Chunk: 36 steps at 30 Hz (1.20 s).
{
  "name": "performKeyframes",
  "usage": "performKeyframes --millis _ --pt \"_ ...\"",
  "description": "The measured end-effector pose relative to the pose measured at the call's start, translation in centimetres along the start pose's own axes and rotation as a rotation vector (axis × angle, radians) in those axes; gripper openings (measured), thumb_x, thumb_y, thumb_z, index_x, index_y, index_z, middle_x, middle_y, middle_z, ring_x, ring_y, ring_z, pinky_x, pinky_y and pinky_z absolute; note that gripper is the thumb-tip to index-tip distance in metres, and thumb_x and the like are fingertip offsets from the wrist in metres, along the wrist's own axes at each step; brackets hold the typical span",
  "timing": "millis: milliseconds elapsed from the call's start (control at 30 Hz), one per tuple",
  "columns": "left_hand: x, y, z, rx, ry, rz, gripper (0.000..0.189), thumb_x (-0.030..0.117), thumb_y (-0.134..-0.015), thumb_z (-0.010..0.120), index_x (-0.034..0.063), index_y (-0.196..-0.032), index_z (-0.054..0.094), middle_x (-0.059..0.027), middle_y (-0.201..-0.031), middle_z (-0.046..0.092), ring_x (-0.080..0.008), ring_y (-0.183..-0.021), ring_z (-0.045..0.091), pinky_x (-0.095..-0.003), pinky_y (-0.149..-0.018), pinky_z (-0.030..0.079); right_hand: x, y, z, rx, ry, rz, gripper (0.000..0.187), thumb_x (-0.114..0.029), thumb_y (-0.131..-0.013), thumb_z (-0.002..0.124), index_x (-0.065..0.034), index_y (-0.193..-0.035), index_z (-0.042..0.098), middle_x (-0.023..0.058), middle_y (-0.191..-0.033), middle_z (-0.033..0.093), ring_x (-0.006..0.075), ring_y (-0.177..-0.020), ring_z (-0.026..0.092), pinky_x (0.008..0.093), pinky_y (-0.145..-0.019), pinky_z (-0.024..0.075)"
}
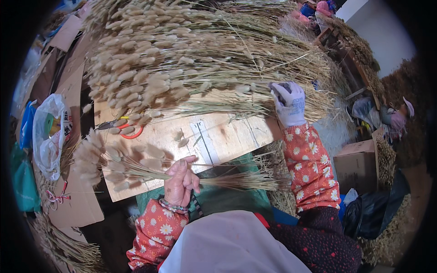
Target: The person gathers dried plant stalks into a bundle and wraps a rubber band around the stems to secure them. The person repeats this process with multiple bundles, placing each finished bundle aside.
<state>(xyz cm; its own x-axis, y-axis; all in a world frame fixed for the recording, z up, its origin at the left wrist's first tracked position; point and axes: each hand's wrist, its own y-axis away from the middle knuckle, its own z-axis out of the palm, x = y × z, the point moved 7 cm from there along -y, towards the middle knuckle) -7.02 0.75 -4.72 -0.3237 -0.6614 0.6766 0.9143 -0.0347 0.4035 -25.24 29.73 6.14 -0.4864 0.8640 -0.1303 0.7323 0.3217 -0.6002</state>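
Note:
My bare left hand [181,179], with a beaded bracelet at its wrist, grips a bundle of dried bunny-tail grass [235,181], fluffy heads to the left and cut stems to the right over my lap. My right hand [288,99], in a whitish work glove, is at the stem side of a large heap of the same grass [205,51], fingers curled; whether it pinches a stem I cannot tell. Scissors with red and yellow handles [131,133] lie on the plywood board [232,136], partly under grass heads. A marked strip [205,141] crosses the board.
At the left, a plastic bag [51,136] stands by cardboard [73,204], with red string [58,196] lower down. To the right are a cardboard box [356,163], a black plastic bag [370,211] and more dried grass. Another person [397,117] in a pale hat is at the far right.

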Motion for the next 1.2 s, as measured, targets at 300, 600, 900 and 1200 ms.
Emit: performKeyframes --millis 300,600,900,1200 --pt "-0.1 0.0 -0.3 0.009 -0.016 0.019 0.043 0.031 -0.099 0.050 -0.0082 -0.114 0.054 0.0017 -0.049 0.032 -0.0150 -0.044 0.046 -0.0282 -0.039 0.045 -0.6 -0.7 0.6 0.039 0.170 0.114 0.047 -0.018 -0.082 0.064 -0.0147 -0.128 0.053 0.0072 -0.114 0.059 0.0273 -0.109 0.053 0.0436 -0.097 0.0366" --pt "-0.2 -0.2 -0.2 -0.021 0.010 0.006 0.042 0.030 -0.099 0.049 -0.0079 -0.114 0.054 0.0017 -0.049 0.031 -0.0148 -0.045 0.046 -0.0279 -0.039 0.045 -3.4 4.2 1.9 -0.342 0.232 0.031 0.026 -0.029 -0.081 0.067 -0.0158 -0.103 0.062 0.0058 -0.090 0.060 0.0254 -0.089 0.057 0.0390 -0.081 0.0416" --pt "-0.2 0.0 -0.2 -0.006 -0.001 -0.002 0.041 0.029 -0.099 0.049 -0.0084 -0.115 0.054 0.0015 -0.049 0.032 -0.0151 -0.045 0.047 -0.0277 -0.040 0.046 0.1 1.5 4.3 -0.426 0.353 0.107 0.009 -0.019 -0.082 0.061 -0.0166 -0.091 0.061 0.0048 -0.086 0.063 0.0238 -0.086 0.061 0.0401 -0.080 0.0427" --pt "-0.3 -0.1 -0.2 -0.002 0.013 -0.015 0.043 0.031 -0.099 0.050 -0.0092 -0.116 0.053 0.0014 -0.050 0.033 -0.0152 -0.046 0.046 -0.0278 -0.041 0.046 -0.1 -1.4 -1.1 -0.049 0.206 0.022 0.014 -0.009 -0.083 0.062 -0.0108 -0.096 0.066 0.0115 -0.087 0.065 0.0281 -0.077 0.064 0.0351 -0.070 0.0512"
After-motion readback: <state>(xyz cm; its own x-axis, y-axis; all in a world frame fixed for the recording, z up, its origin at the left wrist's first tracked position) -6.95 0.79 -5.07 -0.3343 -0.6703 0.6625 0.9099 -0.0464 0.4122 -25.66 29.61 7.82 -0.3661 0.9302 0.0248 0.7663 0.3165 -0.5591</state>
